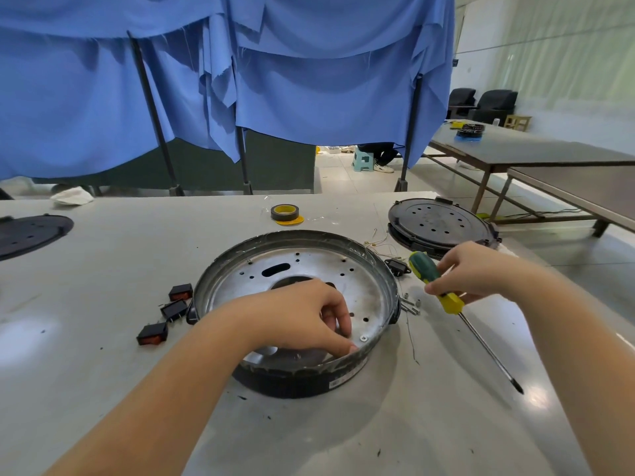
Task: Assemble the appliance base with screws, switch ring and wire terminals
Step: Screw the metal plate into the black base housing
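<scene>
The appliance base (299, 304) sits mid-tabletop (103, 389). The left hand (302, 317) reaches into its near rim, fingers (343, 341) curled, probably pinching a small screw that they hide. A seated screw (363, 338) lies just right of them. The right hand (477, 273) grips the screwdriver (443, 290), whose long shaft runs down-right, tip (517, 386) pointing away from the base.

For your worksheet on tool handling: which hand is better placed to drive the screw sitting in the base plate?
Right. The right hand already grips the screwdriver beside the base; the left hand rests inside by the screw.
</scene>
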Demonstrator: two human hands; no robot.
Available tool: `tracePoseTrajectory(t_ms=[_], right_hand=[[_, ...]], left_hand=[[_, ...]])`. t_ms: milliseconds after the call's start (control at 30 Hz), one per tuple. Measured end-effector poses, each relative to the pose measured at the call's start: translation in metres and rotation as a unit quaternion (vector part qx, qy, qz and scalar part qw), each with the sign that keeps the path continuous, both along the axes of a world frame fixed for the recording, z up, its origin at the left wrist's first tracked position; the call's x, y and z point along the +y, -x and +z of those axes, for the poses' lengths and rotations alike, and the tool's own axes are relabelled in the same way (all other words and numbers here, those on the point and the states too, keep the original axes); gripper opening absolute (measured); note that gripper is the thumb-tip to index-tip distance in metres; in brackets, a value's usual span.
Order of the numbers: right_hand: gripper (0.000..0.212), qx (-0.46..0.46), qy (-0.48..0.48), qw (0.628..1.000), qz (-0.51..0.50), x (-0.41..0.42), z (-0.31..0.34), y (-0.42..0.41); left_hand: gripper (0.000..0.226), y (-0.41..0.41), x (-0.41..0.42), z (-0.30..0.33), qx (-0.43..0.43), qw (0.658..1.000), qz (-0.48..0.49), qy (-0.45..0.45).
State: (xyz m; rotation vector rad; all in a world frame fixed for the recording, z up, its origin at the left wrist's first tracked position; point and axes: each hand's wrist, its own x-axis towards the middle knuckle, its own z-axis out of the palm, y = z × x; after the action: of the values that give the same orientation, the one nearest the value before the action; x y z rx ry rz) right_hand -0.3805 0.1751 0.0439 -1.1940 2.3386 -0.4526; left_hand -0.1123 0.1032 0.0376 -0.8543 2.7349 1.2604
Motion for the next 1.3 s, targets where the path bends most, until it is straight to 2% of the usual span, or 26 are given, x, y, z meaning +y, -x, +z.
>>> tracePoseTrajectory(t_ms=[267,367,400,467,500,567,733,1067,1133,1300], right_hand=[[0.041,0.021,-0.047,0.998,-0.044,0.002,-0.007,-0.005],[0.051,0.077,-0.045,0.996,-0.023,0.002,-0.008,-0.005],[0.050,0.112,-0.027,0.993,-0.007,0.002,-0.007,-0.005],[0.033,0.153,0.041,0.987,0.040,0.001,-0.002,-0.008],[0.022,0.150,0.069,0.984,0.068,0.001,0.000,-0.011],[0.015,0.144,0.069,0.980,0.116,0.000,0.003,-0.020],[0.021,0.176,-0.017,0.975,0.137,-0.002,-0.004,-0.032],[0.019,0.228,-0.019,0.963,0.140,-0.004,-0.013,-0.039],[0.014,0.223,-0.008,0.964,0.142,-0.005,-0.012,-0.039],[0.016,0.141,0.106,0.975,0.134,-0.002,0.006,-0.042]], left_hand=[[0.015,0.000,0.000,-0.001,-0.006,1.000,0.000,0.013],[0.014,0.000,0.000,0.000,-0.004,1.000,0.001,0.014],[0.014,0.001,0.000,0.001,-0.003,1.000,0.000,0.015],[0.014,0.000,0.001,0.001,-0.004,1.000,-0.006,0.018],[0.014,0.000,0.001,0.001,-0.004,1.000,-0.008,0.019],[0.014,0.000,0.001,0.002,-0.007,1.000,-0.011,0.024],[0.017,0.000,0.004,0.004,-0.007,0.999,-0.011,0.046],[0.019,0.002,0.008,0.008,-0.023,0.996,-0.010,0.082],[0.020,0.001,0.008,0.009,-0.028,0.996,-0.013,0.085],[0.025,-0.008,0.005,0.019,-0.040,0.997,-0.005,0.069]])
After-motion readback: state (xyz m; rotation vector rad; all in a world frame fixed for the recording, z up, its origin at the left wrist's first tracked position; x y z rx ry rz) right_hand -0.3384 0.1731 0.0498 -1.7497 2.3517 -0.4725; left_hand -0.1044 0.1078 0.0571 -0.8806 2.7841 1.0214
